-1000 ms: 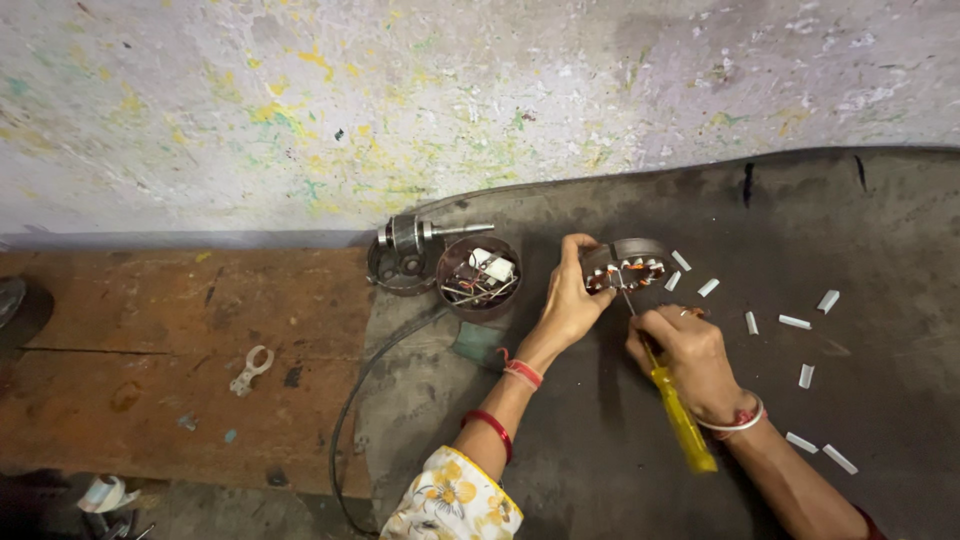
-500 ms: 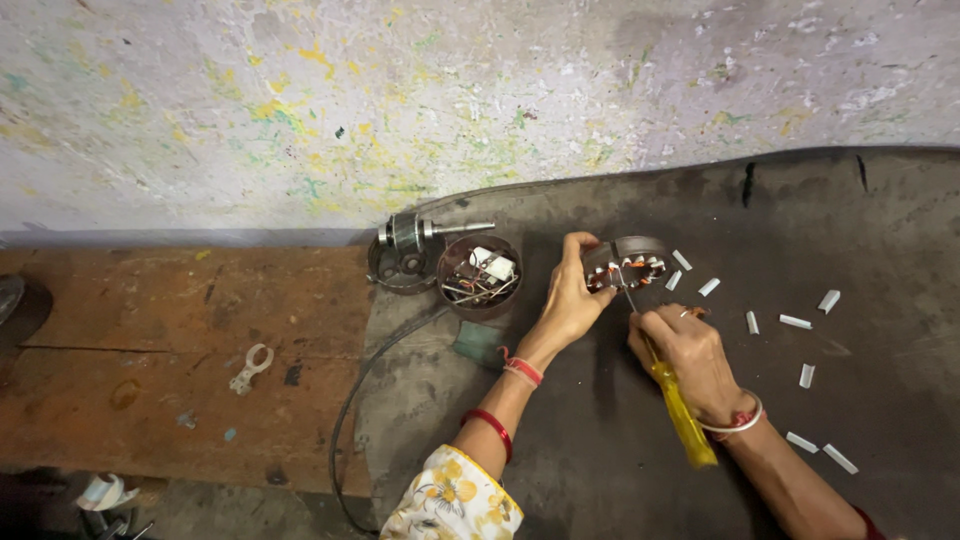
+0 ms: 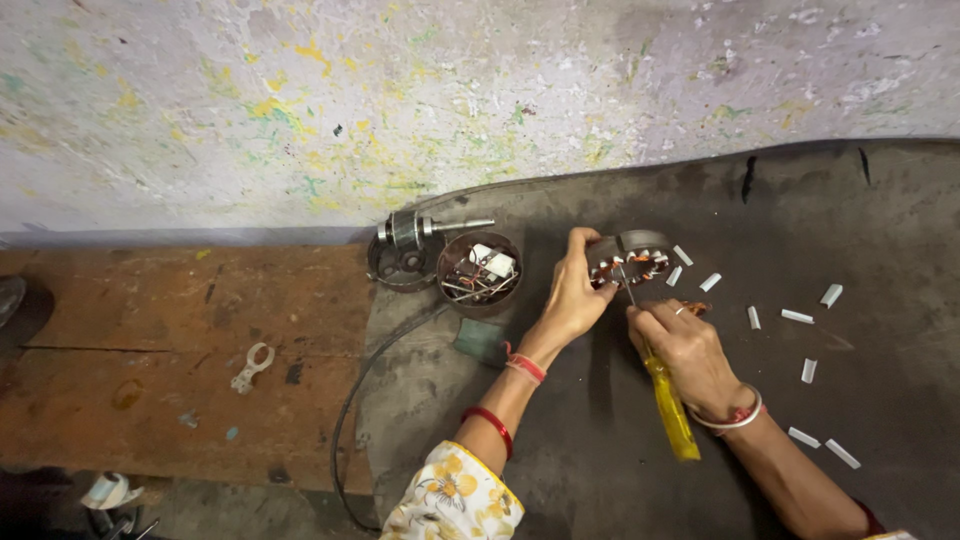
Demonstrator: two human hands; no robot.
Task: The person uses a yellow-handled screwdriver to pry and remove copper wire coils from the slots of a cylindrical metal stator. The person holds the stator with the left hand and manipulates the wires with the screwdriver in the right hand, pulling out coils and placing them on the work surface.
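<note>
My left hand [image 3: 572, 297] grips the rim of a round motor stator [image 3: 630, 258] with copper windings, holding it tilted on a dark mat [image 3: 880, 220]. My right hand [image 3: 683, 350] holds a yellow-handled screwdriver [image 3: 671, 408], its thin metal tip reaching into the stator's slots. Both wrists carry bangles. Several small white paper strips [image 3: 797, 316] lie scattered on the mat to the right of the stator.
A round metal cup [image 3: 481, 273] with wires and white parts and a motor rotor with shaft [image 3: 420, 231] lie left of the stator. A black cable [image 3: 352, 400] curves down the mat's edge. A small metal bracket [image 3: 251, 366] rests on the rusty brown surface; a paint-spattered wall stands behind.
</note>
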